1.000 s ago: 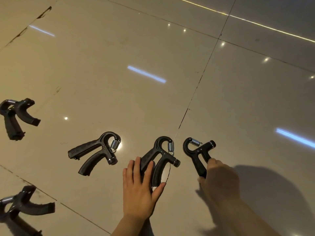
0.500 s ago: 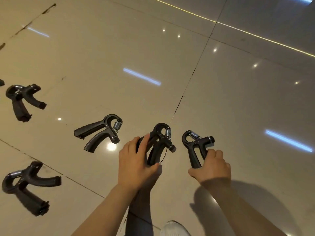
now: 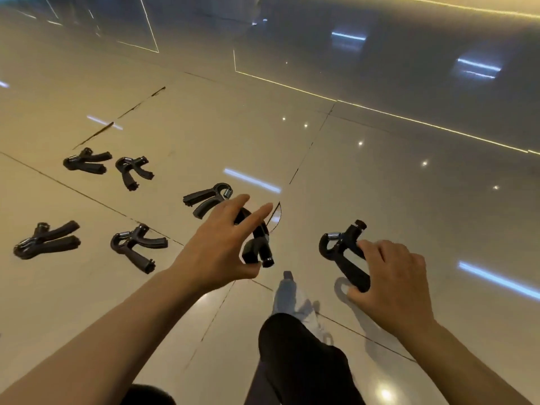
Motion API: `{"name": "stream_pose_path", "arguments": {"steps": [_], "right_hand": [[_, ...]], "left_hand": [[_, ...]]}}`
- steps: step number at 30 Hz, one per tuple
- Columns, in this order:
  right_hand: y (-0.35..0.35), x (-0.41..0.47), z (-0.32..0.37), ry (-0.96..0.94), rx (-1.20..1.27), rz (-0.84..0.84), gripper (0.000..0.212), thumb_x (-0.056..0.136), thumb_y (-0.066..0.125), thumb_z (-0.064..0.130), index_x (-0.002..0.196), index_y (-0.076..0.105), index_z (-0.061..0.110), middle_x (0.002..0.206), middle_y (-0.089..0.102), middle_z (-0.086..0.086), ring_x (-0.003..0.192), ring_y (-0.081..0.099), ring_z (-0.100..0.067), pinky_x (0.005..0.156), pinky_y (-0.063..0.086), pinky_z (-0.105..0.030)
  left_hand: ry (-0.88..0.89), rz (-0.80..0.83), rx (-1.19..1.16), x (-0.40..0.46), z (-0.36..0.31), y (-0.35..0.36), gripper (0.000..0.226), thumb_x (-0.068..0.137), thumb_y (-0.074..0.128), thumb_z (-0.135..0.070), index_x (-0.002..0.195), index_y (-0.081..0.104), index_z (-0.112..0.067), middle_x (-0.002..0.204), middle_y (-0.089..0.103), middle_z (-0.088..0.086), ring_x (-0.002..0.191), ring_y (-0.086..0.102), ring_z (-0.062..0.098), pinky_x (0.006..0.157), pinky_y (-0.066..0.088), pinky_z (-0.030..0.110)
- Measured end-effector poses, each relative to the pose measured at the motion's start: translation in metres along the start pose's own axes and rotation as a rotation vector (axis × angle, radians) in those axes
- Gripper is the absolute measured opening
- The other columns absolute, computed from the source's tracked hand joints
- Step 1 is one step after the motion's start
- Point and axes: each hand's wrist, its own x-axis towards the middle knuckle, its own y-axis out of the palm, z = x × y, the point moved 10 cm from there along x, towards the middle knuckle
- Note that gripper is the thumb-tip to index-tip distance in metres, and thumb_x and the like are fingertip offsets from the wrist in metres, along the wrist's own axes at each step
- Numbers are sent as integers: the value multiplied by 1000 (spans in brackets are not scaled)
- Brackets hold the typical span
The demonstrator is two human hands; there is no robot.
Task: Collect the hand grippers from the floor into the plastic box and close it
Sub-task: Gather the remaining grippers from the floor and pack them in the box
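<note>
My left hand (image 3: 222, 247) holds a black hand gripper (image 3: 257, 244) lifted off the glossy tiled floor, thumb under it and fingers spread over it. My right hand (image 3: 388, 282) grips the lower handle of a second black hand gripper (image 3: 342, 252), also raised, its spring end pointing up and left. Several more black hand grippers lie on the floor to the left: one (image 3: 207, 198) just beyond my left hand, one (image 3: 137, 248), one (image 3: 46, 239), one (image 3: 133, 171) and one (image 3: 86, 161). No plastic box is in view.
My leg in dark trousers (image 3: 304, 361) and a white shoe (image 3: 292, 299) stand on the floor between my arms. Shiny beige tiles (image 3: 409, 185) stretch ahead and to the right, with ceiling lights reflected in them.
Both hands have closed on their hand grippers and lifted them off the floor. The view has pulled back and up, bringing more hand grippers on the left into sight.
</note>
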Motion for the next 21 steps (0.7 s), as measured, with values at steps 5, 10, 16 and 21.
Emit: {"name": "stream_pose_path", "arguments": {"steps": [5,10,16,21], "right_hand": [[-90,-110,10,-124,17,-159,75,49,86,28,113,48,13,101,59,-10,92,58,-31,74,46,-42],[-154,-225,12,-90,29,-201,81,48,88,30,115,46,14,104,58,-12,95,56,-32,77,48,-41],[-233,-367,2,-41,-41,-273,77,51,83,28,117,47,15,107,58,-12,98,56,-32,79,46,-42],[-283,-486,-14,6,-103,-244,68,49,85,24,109,57,10,106,58,-12,96,56,-31,74,51,-39]], "left_hand": [[79,-92,-28,-62,-91,-77,108,57,83,-38,144,20,-33,131,40,8,107,45,20,78,39,27],[157,-161,-88,-136,-181,-130,99,60,81,-42,142,30,-27,127,43,5,102,42,11,81,35,24],[326,-196,-114,-223,-296,-150,90,62,81,-41,135,30,-28,127,47,11,109,50,25,86,36,27],[394,-242,-240,-302,-383,-153,87,61,80,-44,131,32,-29,133,44,13,115,49,29,90,37,30]]}}
